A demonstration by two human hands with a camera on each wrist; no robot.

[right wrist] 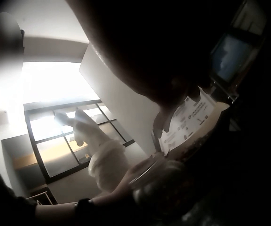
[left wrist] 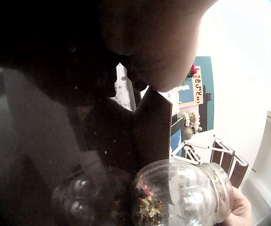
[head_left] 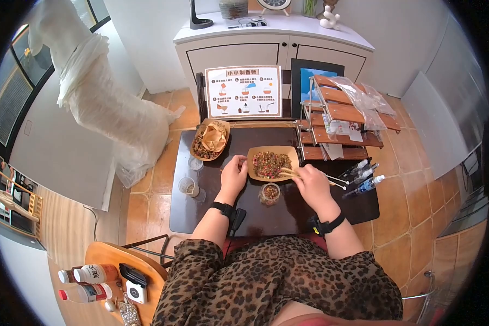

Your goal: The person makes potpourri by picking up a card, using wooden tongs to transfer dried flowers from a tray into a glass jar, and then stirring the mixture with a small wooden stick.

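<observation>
My left hand (head_left: 234, 173) is at the left end of a brown paper tray (head_left: 295, 157), its fingertips gripping the rim. Dried petals and herbs (head_left: 271, 164) in red and green fill this tray. With my right hand (head_left: 313, 186) I hold wooden tongs (head_left: 286, 173), whose tips reach into the mix at the tray's right side. A clear ribbed jar (head_left: 269, 194) stands on the table between my wrists. Some petals (left wrist: 147, 202) show at the jar's bottom in the left wrist view. The right wrist view is mostly dark around the fingers.
A second paper tray (head_left: 194, 138) with dried material and a filter paper sits back left. Clear cups (head_left: 187, 186) stand on the left of the dark table (head_left: 228, 213). Small bottles (head_left: 368, 185) and white-tipped sticks (head_left: 338, 180) lie right, before a tiered wooden rack (head_left: 342, 113). An instruction board (head_left: 243, 92) stands behind.
</observation>
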